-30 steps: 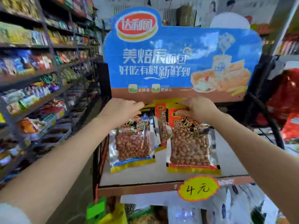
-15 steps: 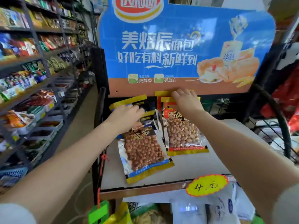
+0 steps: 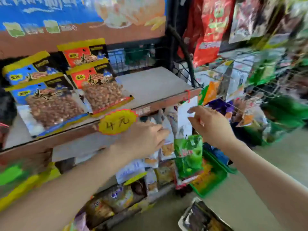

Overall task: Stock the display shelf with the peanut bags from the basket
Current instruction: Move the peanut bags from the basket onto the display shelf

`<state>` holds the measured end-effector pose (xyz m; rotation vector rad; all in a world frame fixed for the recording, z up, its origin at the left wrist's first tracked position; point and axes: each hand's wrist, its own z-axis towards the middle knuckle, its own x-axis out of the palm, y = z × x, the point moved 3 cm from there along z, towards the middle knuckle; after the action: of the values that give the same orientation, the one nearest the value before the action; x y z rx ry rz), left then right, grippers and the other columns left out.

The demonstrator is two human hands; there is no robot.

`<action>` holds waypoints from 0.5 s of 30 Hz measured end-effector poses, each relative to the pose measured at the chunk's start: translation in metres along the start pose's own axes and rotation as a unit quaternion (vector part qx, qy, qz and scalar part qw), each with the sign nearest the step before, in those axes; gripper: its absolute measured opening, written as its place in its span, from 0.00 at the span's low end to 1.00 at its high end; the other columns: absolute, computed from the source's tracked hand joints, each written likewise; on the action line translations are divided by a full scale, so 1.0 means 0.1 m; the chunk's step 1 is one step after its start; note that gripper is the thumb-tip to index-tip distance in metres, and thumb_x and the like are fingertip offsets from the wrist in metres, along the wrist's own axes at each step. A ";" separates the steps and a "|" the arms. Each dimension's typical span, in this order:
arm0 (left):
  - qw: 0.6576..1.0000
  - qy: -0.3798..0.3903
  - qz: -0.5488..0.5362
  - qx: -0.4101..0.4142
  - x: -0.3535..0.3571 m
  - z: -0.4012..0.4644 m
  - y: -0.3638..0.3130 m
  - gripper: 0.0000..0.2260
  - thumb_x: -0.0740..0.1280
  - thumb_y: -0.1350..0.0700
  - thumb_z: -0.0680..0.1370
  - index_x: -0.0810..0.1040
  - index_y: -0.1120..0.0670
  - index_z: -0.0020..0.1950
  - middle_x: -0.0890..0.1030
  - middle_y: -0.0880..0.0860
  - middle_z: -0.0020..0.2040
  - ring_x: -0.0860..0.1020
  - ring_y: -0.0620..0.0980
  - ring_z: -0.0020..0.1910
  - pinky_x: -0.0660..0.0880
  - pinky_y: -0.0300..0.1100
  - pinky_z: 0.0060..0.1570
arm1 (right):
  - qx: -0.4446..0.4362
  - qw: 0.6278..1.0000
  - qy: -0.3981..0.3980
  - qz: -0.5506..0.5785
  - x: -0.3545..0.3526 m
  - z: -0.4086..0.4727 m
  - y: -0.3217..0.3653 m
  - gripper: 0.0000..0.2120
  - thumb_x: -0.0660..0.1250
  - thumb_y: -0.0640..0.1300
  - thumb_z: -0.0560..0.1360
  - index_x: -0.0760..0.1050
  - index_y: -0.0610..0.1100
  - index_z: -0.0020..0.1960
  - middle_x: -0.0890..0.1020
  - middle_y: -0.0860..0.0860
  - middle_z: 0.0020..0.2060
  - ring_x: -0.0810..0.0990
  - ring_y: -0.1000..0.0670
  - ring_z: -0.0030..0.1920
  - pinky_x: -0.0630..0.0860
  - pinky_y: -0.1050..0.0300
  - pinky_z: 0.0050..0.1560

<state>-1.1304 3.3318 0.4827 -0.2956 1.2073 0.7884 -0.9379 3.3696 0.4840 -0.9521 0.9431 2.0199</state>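
Four peanut bags lie on the shelf (image 3: 155,82), two stacks side by side at its left end. The blue bags (image 3: 50,104) sit on the left, one overlapping the other, nuts showing through the clear fronts. Just beside them are the red bags (image 3: 101,90), the rear one tucked under the front one. The right half of the shelf board is bare grey. On the shelf's front edge hangs a yellow price tag (image 3: 117,121), handwritten, just below the red bags.

Both hands are off the peanuts and down in front of the shelf edge. The left hand (image 3: 143,140) hangs just right of the tag, fingers loosely extended, holding nothing that I can see, its fingertips close to the white packets (image 3: 166,139) on the tier below; whether they touch, I can't tell through the blur. The right hand (image 3: 210,125) is a little higher and to the right, fingers relaxed and slightly bent, in front of a white packet (image 3: 185,117) — gripping or only near it, I can't say.

Below the hands hangs a green bag (image 3: 188,157), and a green basket (image 3: 213,179) sits tilted near the floor with orange packaging in it. The blue banner (image 3: 50,10) tops the shelf. Red packs (image 3: 208,30) hang to the right. Everything on the far right is smeared.
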 end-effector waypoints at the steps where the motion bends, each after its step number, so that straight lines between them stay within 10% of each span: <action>1: 0.999 0.039 -0.019 0.005 0.19 0.09 -0.29 0.16 0.55 0.51 0.71 0.82 0.54 0.43 0.81 0.52 0.31 0.80 0.52 0.27 0.71 0.37 0.16 | 0.051 0.999 0.012 0.002 -0.05 -0.32 -0.28 0.06 0.63 0.47 0.73 0.73 0.49 0.50 0.82 0.44 0.36 0.81 0.39 0.39 0.74 0.50 0.33; 7: 0.939 0.321 -0.114 -0.041 1.42 0.61 -1.81 0.15 0.56 0.52 0.80 0.70 0.54 0.64 0.77 0.55 0.57 0.77 0.58 0.55 0.74 0.49 0.42 | 0.282 0.938 0.203 -0.001 0.02 -2.00 -1.76 0.11 0.62 0.50 0.76 0.73 0.48 0.56 0.84 0.47 0.42 0.81 0.43 0.46 0.76 0.51 0.43; 15: 0.875 0.450 -0.176 -0.039 3.31 0.74 -3.03 0.10 0.55 0.55 0.80 0.70 0.57 0.56 0.77 0.58 0.55 0.77 0.59 0.54 0.72 0.49 0.42 | 0.437 0.840 0.322 0.020 0.96 -3.80 -3.03 0.13 0.60 0.52 0.76 0.69 0.48 0.58 0.82 0.46 0.50 0.80 0.43 0.51 0.78 0.50 0.48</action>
<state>-0.8255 3.2894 0.1480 -0.9999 1.9138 0.3570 -0.6167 3.2304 0.1342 -1.0482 2.0128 1.0105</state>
